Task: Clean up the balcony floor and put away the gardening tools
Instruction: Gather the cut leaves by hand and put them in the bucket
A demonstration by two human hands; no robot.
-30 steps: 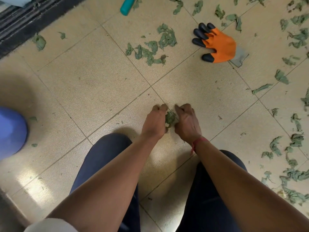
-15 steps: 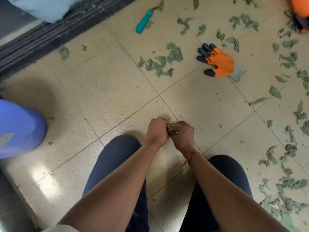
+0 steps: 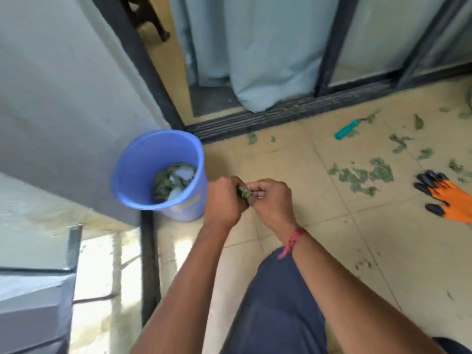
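Left hand [image 3: 224, 200] and right hand [image 3: 270, 200] together clench a small wad of green leaf scraps [image 3: 244, 192]. The round blue plastic bucket [image 3: 143, 154] stands just left of it, nearest the left hand.

Crumpled leaf wad [image 3: 244, 192] near blue bucket [image 3: 153, 154]

You have soft, even daylight on the tiled floor [image 3: 332, 226], with only faint shadows. A washed-out patch at lower left burns out all detail, and a pale sheen lies on the tiles beside your knee [image 3: 281, 302]. Motion blur smears the grey wall [image 3: 63, 98] and the scattered leaves [image 3: 362, 175]; the clump of leaves [image 3: 244, 192] in your fingers [image 3: 260, 186] is soft too. The wide lens bows the door frame [image 3: 138, 60].
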